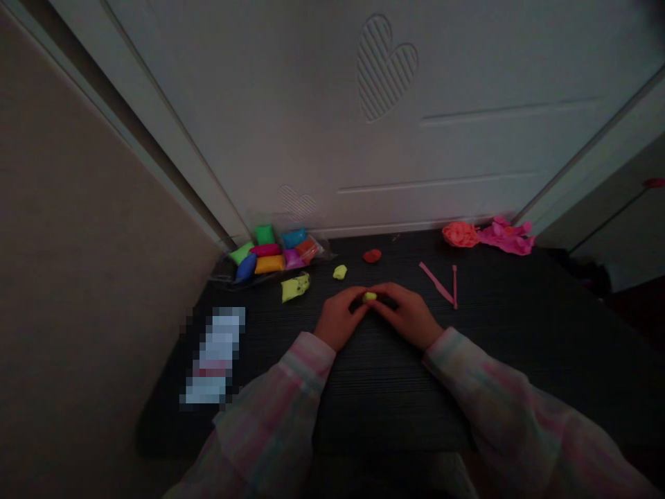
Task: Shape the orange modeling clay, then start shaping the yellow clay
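Observation:
A small lump of yellow modelling clay [370, 296] is pinched between the fingertips of both my hands, above the dark table [384, 388]. My left hand [341, 317] is closed on its left side, and my right hand [408, 313] closes on it from the right. Just beyond my left hand lies a second yellow clay piece [339, 272]. To the left of that rests a yellow clay packet [296, 287]. A flattened reddish clay piece [372, 256] lies behind my hands.
Several coloured clay packets [269, 264] lie in a clear bag at the back left. A pixelated, bright phone-like shape [215, 357] lies at the left. Pink plastic tools [439, 283] lie right of my hands. Orange [460, 234] and pink [506, 235] crumpled items lie by the white panel [291, 104].

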`<state>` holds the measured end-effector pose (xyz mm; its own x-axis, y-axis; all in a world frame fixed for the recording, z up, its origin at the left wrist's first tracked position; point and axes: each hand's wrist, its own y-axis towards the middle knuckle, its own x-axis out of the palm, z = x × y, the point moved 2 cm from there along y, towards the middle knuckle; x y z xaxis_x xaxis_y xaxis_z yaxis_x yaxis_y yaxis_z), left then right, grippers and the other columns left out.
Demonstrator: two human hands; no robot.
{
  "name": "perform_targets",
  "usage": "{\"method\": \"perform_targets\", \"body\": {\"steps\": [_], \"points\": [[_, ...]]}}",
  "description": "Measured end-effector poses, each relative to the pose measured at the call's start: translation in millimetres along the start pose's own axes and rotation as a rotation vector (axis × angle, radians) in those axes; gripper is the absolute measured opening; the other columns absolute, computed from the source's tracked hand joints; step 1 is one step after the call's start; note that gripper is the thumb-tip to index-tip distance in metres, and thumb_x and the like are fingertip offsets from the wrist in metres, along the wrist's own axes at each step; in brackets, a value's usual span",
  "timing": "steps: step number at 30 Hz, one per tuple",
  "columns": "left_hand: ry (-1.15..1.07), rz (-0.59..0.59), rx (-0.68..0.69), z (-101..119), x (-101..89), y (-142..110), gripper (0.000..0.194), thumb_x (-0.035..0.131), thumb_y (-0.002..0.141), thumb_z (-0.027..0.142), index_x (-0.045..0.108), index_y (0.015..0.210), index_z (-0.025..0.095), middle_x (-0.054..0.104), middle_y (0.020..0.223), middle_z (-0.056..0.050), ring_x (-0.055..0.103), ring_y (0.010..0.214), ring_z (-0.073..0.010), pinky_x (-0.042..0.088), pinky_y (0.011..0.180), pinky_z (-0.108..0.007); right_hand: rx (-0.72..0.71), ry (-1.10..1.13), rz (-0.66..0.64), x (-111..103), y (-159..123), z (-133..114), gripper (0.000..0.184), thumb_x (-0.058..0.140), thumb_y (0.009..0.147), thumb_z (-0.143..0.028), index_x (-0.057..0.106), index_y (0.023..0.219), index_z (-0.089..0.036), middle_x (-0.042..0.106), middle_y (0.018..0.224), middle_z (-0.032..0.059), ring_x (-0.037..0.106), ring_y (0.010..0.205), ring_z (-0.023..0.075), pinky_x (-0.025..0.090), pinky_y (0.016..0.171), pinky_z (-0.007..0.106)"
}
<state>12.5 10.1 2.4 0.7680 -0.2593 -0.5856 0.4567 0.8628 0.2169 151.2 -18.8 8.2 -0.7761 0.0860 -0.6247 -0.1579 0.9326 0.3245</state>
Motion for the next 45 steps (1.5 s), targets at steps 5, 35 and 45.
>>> {"method": "perform_targets", "body": {"steps": [5,35,45], "points": [[0.062,-0.016,-0.027,-1.2,0.0,0.4,0.020,0.054,0.070,0.023,0.059,0.089,0.021,0.063,0.090,-0.002,0.057,0.085,-0.0165,0.043,0.079,-0.030,0.023,-0.008,-0.054,2.2,1.6,3.4,0.019,0.049,0.076,-0.027,0.056,0.093,-0.022,0.062,0.088,0.0025,0.058,0.079,0.0151,0.047,0.072,0.030],[0.079,0.005,0.043,0.6,1.8,-0.4,0.024,0.054,0.069,0.018,0.057,0.093,0.018,0.058,0.092,-0.005,0.053,0.088,-0.0167,0.042,0.080,-0.030,0.097,0.006,0.056,3.2,1.9,-1.8,0.018,0.056,0.071,-0.031,0.053,0.085,-0.020,0.058,0.079,0.0024,0.054,0.069,0.0145,0.047,0.064,0.029],[0.105,0.037,0.025,-2.7,0.2,1.3,0.024,0.057,0.069,0.022,0.057,0.092,0.015,0.061,0.090,-0.007,0.053,0.085,-0.0169,0.043,0.078,-0.032,-0.022,0.041,-0.083,-1.8,4.0,1.3,0.025,0.048,0.078,-0.024,0.054,0.102,-0.021,0.058,0.099,0.0057,0.053,0.094,0.0161,0.042,0.086,0.033]]}}
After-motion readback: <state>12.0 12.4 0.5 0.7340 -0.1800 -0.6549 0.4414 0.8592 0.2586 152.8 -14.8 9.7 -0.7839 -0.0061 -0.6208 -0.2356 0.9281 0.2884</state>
